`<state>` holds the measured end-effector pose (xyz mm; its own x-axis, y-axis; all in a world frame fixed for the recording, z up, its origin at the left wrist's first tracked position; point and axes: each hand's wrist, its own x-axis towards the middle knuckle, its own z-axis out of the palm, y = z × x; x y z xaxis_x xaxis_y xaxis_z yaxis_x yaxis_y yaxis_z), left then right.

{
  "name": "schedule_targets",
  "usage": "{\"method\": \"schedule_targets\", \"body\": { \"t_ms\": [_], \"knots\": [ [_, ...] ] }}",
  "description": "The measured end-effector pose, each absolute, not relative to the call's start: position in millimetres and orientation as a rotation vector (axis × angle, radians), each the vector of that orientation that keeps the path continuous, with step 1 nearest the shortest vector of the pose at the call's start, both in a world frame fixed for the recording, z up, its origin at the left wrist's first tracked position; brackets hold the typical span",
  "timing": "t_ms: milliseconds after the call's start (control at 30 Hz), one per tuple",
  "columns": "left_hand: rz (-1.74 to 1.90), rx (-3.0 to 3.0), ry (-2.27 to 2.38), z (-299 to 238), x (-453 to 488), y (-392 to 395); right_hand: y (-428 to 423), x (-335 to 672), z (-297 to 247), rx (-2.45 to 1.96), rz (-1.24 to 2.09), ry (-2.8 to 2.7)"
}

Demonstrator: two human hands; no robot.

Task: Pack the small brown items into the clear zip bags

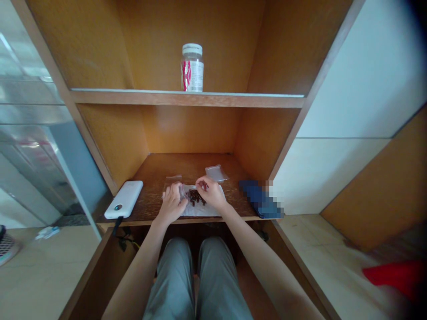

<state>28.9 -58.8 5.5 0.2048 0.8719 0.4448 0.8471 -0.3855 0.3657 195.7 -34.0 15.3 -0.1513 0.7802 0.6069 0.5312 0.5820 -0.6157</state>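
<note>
Pieces of dark reddish-brown stuff (195, 198), too small to identify, sit in a heap between the person's left hand (171, 204) and right hand (211, 192), partly hidden by the fingers. The right hand's thumb and forefinger are pressed together just above the heap, but whether they pinch a piece cannot be made out. The left hand is curled inward, its fingers beside a clear plastic bag (173, 182); whether it grips the plastic is hard to tell. Both forearms reach forward, wrists angled inward. Under the heap and both hands lies white tissue paper (200, 211). Beyond the right hand is a second small clear bag (216, 173), seemingly empty. Left of the left hand sits a white power bank (124, 200), and right of the right hand is a blue object (256, 199), blurred beyond recognition
</note>
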Motion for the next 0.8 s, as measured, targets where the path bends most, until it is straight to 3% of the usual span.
{"method": "schedule_targets", "body": {
  "t_ms": [300, 800],
  "knots": [
    [0.971, 2.317, 1.664, 4.6, 28.0, -58.1, -69.3, 173.3, 19.8, -1.620, 0.050, -2.164],
    [0.945, 2.316, 1.655, 4.7, 28.2, -57.7, -66.2, 170.2, 12.4, -1.601, 0.126, -2.045]
  ]
}}
